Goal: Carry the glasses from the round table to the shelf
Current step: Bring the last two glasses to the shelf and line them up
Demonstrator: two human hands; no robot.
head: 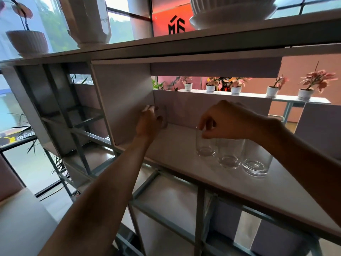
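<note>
Right hand (227,121) grip on glass (205,145) rim, shelf (175,150); left hand (150,121) apart

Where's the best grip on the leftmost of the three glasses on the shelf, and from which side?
Probably the rim, from above. The leftmost glass stands upright with the middle glass close on its right, so a side wrap is crowded there. Its open top is free; the right hand already pinches it there. Otherwise come from its open left side, over bare shelf.

clear glasses (228,154), white shelf (184,156), orange panel (166,19) with black logo
</note>
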